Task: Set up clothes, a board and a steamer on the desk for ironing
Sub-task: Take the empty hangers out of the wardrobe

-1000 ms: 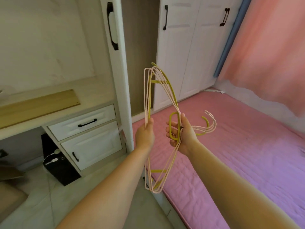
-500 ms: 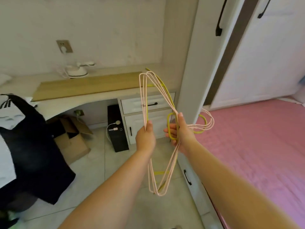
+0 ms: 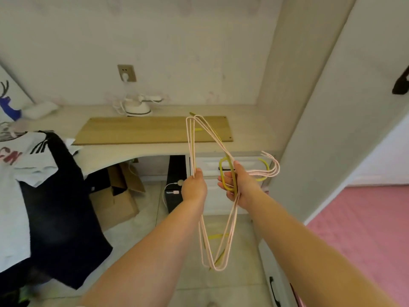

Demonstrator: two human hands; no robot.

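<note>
The counter (image 3: pixel 243 129) spans the middle of the frame. On it the board (image 3: pixel 141 130) lies flat, long axis left to right, with the steamer (image 3: pixel 138 106) just behind it by the wall. Clothes (image 3: pixel 33 173) drape off the counter's left end, at the frame's left edge. At centre, both hands hold a bundle of hangers (image 3: pixel 221 218) on end, hooks pointing right. The left hand (image 3: pixel 194 187) has its fingers closed around the straight bars; the right hand (image 3: pixel 240 187) has its fingers wrapped round the necks. The board lies up-frame of the hands, its right end nearest; likely the hangers go down there, about equally close to either hand.
</note>
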